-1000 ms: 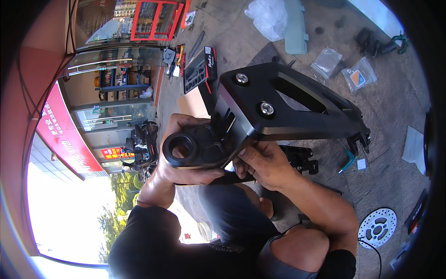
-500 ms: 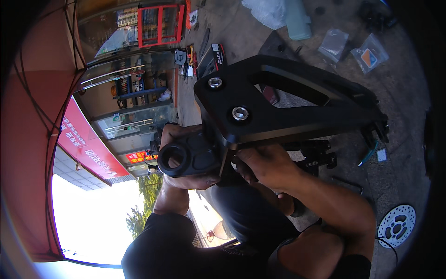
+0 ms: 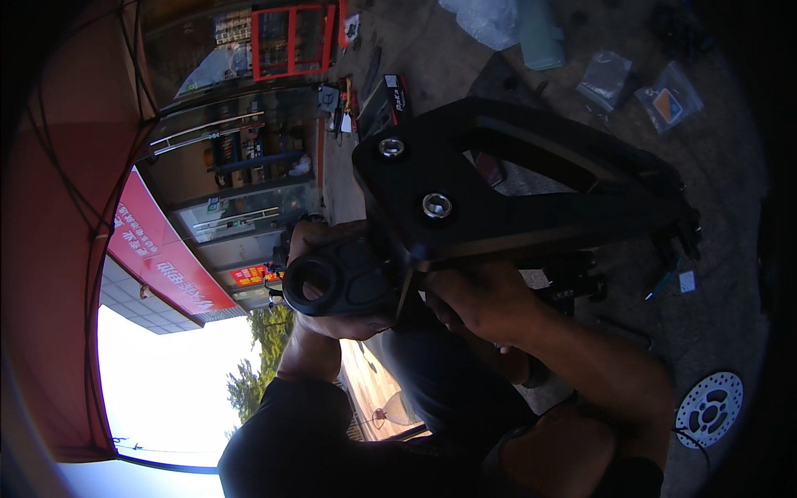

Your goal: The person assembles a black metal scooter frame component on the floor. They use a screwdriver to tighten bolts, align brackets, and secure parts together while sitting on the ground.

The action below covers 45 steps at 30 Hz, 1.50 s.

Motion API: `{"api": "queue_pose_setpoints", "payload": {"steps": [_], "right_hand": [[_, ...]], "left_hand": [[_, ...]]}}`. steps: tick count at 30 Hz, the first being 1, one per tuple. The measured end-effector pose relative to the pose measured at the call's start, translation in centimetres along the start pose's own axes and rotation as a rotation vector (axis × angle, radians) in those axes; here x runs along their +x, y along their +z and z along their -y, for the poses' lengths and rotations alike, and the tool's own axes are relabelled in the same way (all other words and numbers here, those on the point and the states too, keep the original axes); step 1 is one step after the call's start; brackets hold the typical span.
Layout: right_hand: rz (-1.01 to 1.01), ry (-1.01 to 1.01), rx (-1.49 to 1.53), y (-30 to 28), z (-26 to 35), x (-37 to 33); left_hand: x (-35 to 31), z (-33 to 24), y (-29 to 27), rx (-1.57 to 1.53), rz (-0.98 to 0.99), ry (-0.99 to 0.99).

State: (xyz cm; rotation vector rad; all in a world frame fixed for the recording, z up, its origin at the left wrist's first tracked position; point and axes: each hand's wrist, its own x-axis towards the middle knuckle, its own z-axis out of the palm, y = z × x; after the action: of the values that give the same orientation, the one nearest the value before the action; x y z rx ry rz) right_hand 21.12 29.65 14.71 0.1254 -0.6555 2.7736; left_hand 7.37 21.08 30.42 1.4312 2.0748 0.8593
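A large black swingarm-like metal part [image 3: 531, 212], with a triangular cut-out and two silver hex-socket bolts [image 3: 437, 206], fills the middle of the view. At its near left end sits a thick black ring-shaped mount [image 3: 314, 285]. My left hand [image 3: 353, 325] is wrapped around this end from behind, and skin shows through the ring's hole. Under the part's lower edge, my right hand [image 3: 480, 303] has its fingers curled inward. Its fingertips are in shadow, close to a thin pale edge [image 3: 404, 297], and what they grip cannot be made out.
A drilled brake disc [image 3: 727, 394] lies on the ground at lower right. Clear plastic bags [image 3: 604, 79] and a black box [image 3: 390, 104] lie beyond the part. A shopfront with a red frame [image 3: 292, 41] stands at left, under a red canopy [image 3: 58, 249].
The whole scene has shifted slightly to the right in the picture and looks darker. Both hands keep their places on the black part, with no clear finger movement.
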Motion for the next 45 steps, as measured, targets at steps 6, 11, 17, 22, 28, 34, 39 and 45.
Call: {"api": "queue_pose_setpoints", "payload": {"steps": [6, 11, 17, 22, 28, 34, 39, 45], "right_hand": [[0.007, 0.119, -0.054, -0.1, -0.2, 0.2], [0.008, -0.059, -0.083, 0.0, 0.1, 0.2], [0.024, 0.025, -0.163, -0.2, 0.8, 0.0], [0.049, -0.004, -0.139, -0.2, 0.8, 0.2], [0.071, 0.152, -0.128, -0.6, 1.0, 0.3], [-0.006, -0.017, -0.093, 0.0, 0.5, 0.0], [0.060, 0.122, -0.100, -0.5, -0.1, 0.1], [0.038, 0.016, 0.118, 0.0, -1.3, 0.1]], "left_hand": [[0.3, 0.3, -0.5, 0.091, 0.120, 0.177], [1.4, 0.4, -1.1, 0.077, 0.240, 0.306], [1.3, 0.2, -0.3, 0.107, 0.147, 0.295], [1.8, 0.2, -0.4, 0.141, 0.223, 0.352], [0.7, 0.0, -0.8, 0.249, 0.153, 0.311], [1.0, 0.7, -0.9, 0.083, 0.152, 0.303], [0.3, 0.9, -1.0, 0.067, 0.127, 0.269], [0.0, 0.9, -1.4, 0.097, 0.134, 0.258]]}}
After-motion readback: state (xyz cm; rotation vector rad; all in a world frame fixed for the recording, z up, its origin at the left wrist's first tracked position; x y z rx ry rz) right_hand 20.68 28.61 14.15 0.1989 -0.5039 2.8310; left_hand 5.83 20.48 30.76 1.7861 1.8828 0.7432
